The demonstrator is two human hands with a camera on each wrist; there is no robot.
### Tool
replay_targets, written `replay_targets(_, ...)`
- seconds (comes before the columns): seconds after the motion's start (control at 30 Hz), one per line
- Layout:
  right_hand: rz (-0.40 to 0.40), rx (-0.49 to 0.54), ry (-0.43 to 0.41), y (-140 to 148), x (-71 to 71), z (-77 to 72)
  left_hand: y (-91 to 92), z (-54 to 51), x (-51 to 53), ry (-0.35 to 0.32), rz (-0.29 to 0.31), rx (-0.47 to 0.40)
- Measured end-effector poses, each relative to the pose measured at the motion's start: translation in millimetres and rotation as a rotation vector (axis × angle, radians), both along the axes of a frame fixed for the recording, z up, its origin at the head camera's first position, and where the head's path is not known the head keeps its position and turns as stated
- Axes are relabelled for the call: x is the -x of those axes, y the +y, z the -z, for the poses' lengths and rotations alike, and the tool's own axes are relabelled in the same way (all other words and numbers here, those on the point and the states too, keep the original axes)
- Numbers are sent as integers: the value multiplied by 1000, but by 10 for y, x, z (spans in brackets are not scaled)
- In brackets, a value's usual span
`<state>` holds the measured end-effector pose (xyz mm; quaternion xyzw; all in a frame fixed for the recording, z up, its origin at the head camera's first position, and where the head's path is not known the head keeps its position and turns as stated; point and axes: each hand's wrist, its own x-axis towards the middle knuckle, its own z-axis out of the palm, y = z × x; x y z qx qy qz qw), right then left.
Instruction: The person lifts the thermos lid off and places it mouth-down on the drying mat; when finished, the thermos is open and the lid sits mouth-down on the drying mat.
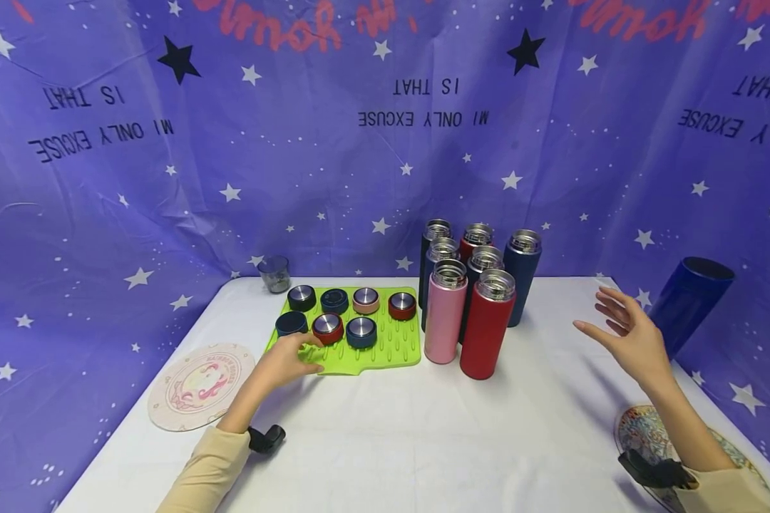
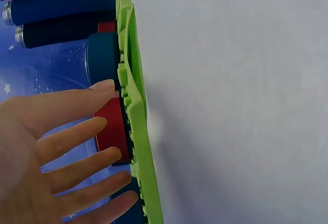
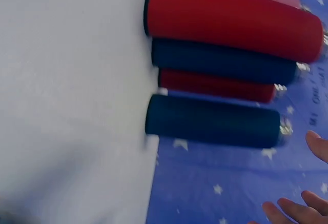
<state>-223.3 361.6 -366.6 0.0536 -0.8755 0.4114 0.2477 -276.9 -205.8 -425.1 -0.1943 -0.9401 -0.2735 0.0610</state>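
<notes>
Several bottle lids sit on a lime-green studded mat (image 1: 394, 353), among them a red lid (image 1: 328, 328) and a dark blue lid (image 1: 361, 333). At the mat's front left edge is my left hand (image 1: 285, 362), fingers spread and loosely bent; in the left wrist view its fingertips lie in front of the red lid (image 2: 110, 137), and contact cannot be told. Several lidless bottles stand right of the mat, with a pink bottle (image 1: 445, 317) and a red bottle (image 1: 488, 328) foremost. My right hand (image 1: 635, 342) hovers right of the navy bottle (image 1: 522, 278), holding nothing, thumb and fingers apart.
A small dark glass (image 1: 274, 275) stands at the back left. Flat round mats lie on both sides, one pink (image 1: 202, 388) and one patterned (image 1: 642, 427). A tall blue cylinder (image 1: 689, 306) leans beyond my right hand. Starry purple cloth (image 1: 334, 157) hangs behind the white table.
</notes>
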Motion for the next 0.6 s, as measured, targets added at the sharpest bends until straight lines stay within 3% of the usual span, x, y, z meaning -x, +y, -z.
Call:
replay_targets(0.17,95,13,86,213,-258,-49,-36,34,22,-35,-4,19)
replay_targets(0.27,205,69,100,341,-338,-73,-57,57,38,-44,14,22)
replay_targets(0.47,451,224,84,558,-338,-109,-72,73,55,-37,23,22)
replay_targets(0.6,543,295,50,697,-282,-90,-71,60,49,-39,21,25)
